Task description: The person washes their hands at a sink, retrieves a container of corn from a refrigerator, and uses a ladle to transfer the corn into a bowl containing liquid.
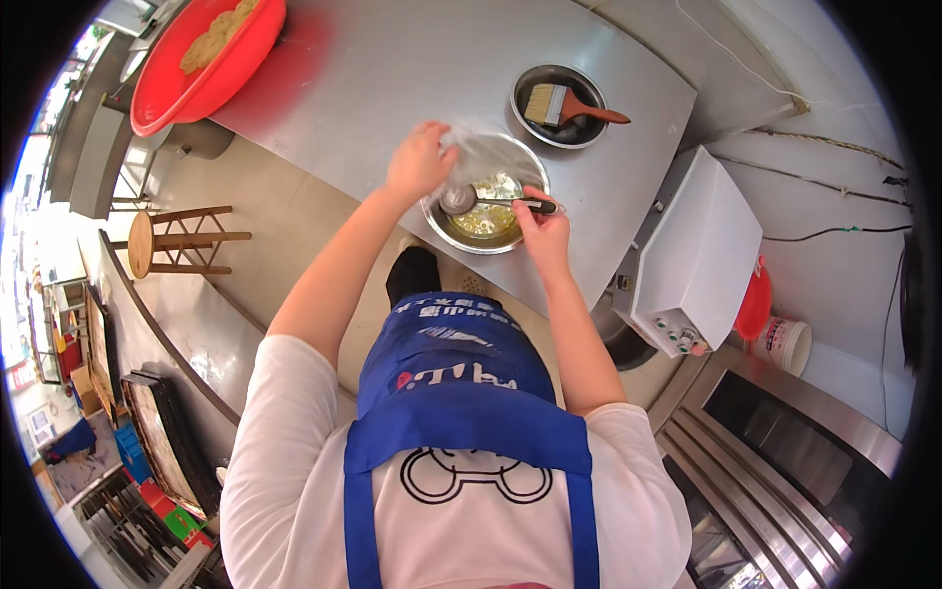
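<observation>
A steel bowl [480, 245] stands near the table's edge before me, with pale green bits in liquid inside. My right hand [543, 224], at the bowl's right rim, grips the dark handle of a ladle [458, 199]; the ladle's round head lies over the left part of the bowl. At the upper left rim is my left hand [423, 163], blurred, beside a clear, film-like sheet [482, 154] that spreads over the far side of the bowl. Whether its fingers pinch that sheet is not plain. A flat brush [567, 107] with a wooden handle rests across a smaller metal bowl [524, 125] farther back.
The metal table [368, 81] bears a red plastic basin [213, 96] with dough [221, 37] at the far left. A white box-shaped appliance [695, 243] stands beyond the table's right edge. On the floor at left is a wooden stool [142, 244]; ovens [780, 449] stand lower right.
</observation>
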Action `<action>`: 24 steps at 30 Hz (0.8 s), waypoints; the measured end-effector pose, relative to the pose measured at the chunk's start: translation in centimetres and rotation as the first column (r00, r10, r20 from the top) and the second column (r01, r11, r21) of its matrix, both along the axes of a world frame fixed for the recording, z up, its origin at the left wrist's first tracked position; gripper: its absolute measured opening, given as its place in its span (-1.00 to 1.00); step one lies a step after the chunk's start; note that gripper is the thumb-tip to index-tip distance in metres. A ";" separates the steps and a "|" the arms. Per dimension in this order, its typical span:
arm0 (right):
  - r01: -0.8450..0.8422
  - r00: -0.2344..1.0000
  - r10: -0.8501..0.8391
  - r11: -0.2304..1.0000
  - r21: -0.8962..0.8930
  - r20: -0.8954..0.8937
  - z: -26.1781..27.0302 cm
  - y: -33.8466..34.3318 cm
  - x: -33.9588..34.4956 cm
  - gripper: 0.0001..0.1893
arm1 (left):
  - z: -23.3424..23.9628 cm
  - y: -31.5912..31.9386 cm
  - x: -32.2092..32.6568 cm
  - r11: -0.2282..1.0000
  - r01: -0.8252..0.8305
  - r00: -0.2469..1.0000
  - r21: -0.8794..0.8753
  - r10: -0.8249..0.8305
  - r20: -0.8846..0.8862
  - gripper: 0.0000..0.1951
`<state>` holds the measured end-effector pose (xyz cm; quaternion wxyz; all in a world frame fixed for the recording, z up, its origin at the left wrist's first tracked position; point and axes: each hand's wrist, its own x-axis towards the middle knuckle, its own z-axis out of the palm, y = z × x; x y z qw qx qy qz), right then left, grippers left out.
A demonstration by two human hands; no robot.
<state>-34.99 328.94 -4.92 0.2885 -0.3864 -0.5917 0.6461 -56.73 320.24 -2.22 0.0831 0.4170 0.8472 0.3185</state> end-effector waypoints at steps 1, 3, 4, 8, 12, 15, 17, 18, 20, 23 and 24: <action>-0.088 0.995 0.086 0.996 0.030 0.044 0.8 0.1 -0.3 -0.81 | -0.8 0.5 -1.0 0.999 -0.034 0.993 -0.008 0.033 -0.111 -0.62; -0.308 0.942 0.247 0.908 0.284 0.229 2.8 0.3 0.8 -0.82 | -2.0 1.0 -2.6 0.998 -0.034 0.989 -0.050 0.027 -0.143 -0.61; -0.388 0.921 0.299 0.764 0.516 0.250 3.4 0.3 1.5 -0.82 | -2.3 1.3 -3.0 0.997 -0.038 0.988 -0.069 0.027 -0.154 -0.60; -0.535 0.822 0.442 0.385 0.752 0.358 4.0 -0.2 3.6 -0.79 | -3.0 1.0 -4.1 0.998 -0.060 0.998 -0.023 0.059 -0.014 -0.62; -0.345 0.938 0.276 0.784 0.516 0.208 3.0 -1.4 4.1 -0.83 | -3.0 -2.0 -3.8 0.972 -0.203 0.972 0.117 0.185 0.146 -0.65; -0.167 0.971 0.149 0.982 0.083 0.187 2.0 0.0 3.9 -0.86 | -3.7 -6.7 -3.1 0.921 -0.343 0.927 0.187 0.300 0.225 -0.68; -0.161 0.978 0.154 0.986 0.039 0.143 3.7 1.1 3.6 -0.86 | -6.7 -10.8 -3.5 0.892 -0.430 0.879 0.138 0.379 0.289 -0.70; -0.158 0.980 0.152 0.987 0.038 0.127 4.9 1.5 3.5 -0.86 | -7.3 -12.4 -3.3 0.876 -0.474 0.839 0.089 0.418 0.347 -0.71; -0.169 0.979 0.163 0.985 0.041 0.123 8.3 2.3 3.9 -0.86 | -8.7 -15.7 -2.4 0.852 -0.524 0.786 0.005 0.482 0.387 -0.72; -0.147 0.981 0.135 0.985 0.087 0.137 13.9 3.4 4.9 -0.90 | -10.8 -18.8 -1.2 0.845 -0.529 0.769 -0.076 0.516 0.377 -0.72; -0.148 0.987 0.141 0.984 0.098 0.078 15.7 3.9 5.1 -0.91 | -11.2 -19.9 -0.6 0.838 -0.537 0.762 -0.095 0.530 0.372 -0.72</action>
